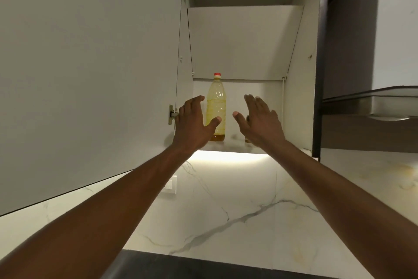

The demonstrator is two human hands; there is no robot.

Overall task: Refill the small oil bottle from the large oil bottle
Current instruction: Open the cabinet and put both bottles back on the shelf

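The large oil bottle (216,102) stands upright on the lower shelf (230,145) of an open wall cabinet, above and ahead of the person, with its long axis vertical and its red cap (217,75) just under the shelf board above. Both arms reach up towards it. The bottle lies between the two hands, though not midway: the left hand (192,122) is plainly the nearer. Its thumb crosses in front of the bottle's lower body in this view, and its fingers rise along the bottle's left side. Whether the skin touches the plastic cannot be told. The right hand (260,120) is apart from the bottle, with a strip of the cabinet's back wall showing between them.

Both hands are spread wide and hold nothing, with the fingers only gently bent and the thumbs splayed inward towards each other. They look set to close on the bottle from either side — most likely the left hand meets it first.

The bottle is clear plastic, tinted pale yellow all the way up, with a darker amber band at the base. How full it is cannot be read for sure.

A small dark thing (248,139) shows on the shelf behind the right hand's palm. It may be the small oil bottle, but it is too hidden to say.

The cabinet door (90,75) hangs open on the left.
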